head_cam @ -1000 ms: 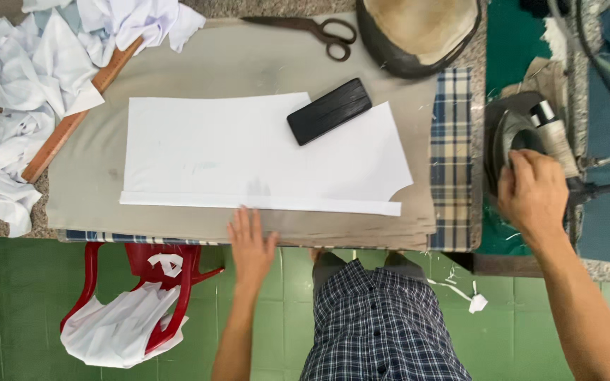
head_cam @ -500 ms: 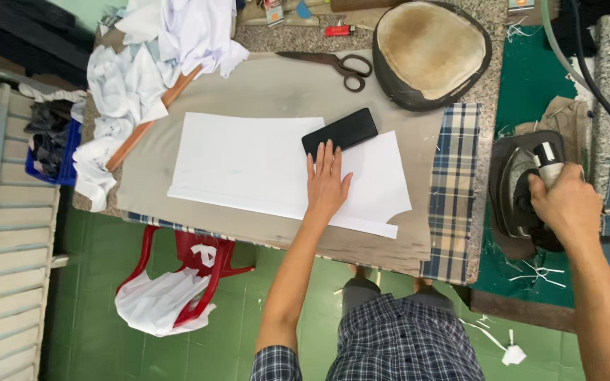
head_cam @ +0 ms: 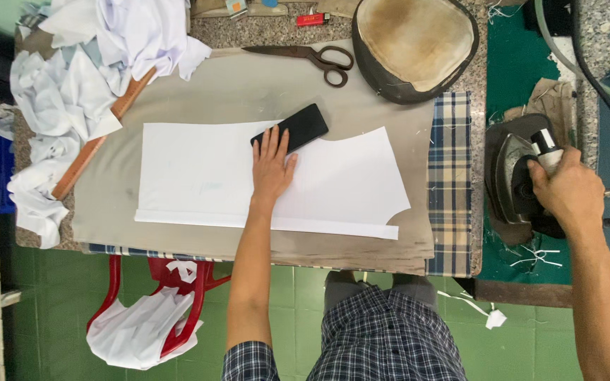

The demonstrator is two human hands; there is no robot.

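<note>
At the far left, one heap of crumpled white cloth pieces (head_cam: 72, 92) spills over the table corner, with one long reddish wooden ruler (head_cam: 100, 137) slanting out from under it. Below the table edge stands one red plastic chair (head_cam: 171, 296) holding more white fabric. One large flat white cut fabric panel (head_cam: 199, 176) lies on the beige padded pressing table (head_cam: 220, 92). The left hand (head_cam: 272, 166) rests flat and open on this panel, fingertips touching one black rectangular block (head_cam: 291, 128) lying tilted at the panel's upper edge. Above lie one pair of dark metal scissors (head_cam: 305, 56) and one small red lighter (head_cam: 313, 19). One rounded tan pressing cushion (head_cam: 414, 46) sits beyond. A checked cloth (head_cam: 450, 183) lines the table's right edge. The right hand (head_cam: 566, 194) is closed around the handle of one dark electric iron (head_cam: 513, 180), which sits on a green mat (head_cam: 517, 70). The floor is green tile (head_cam: 58, 296).
</note>
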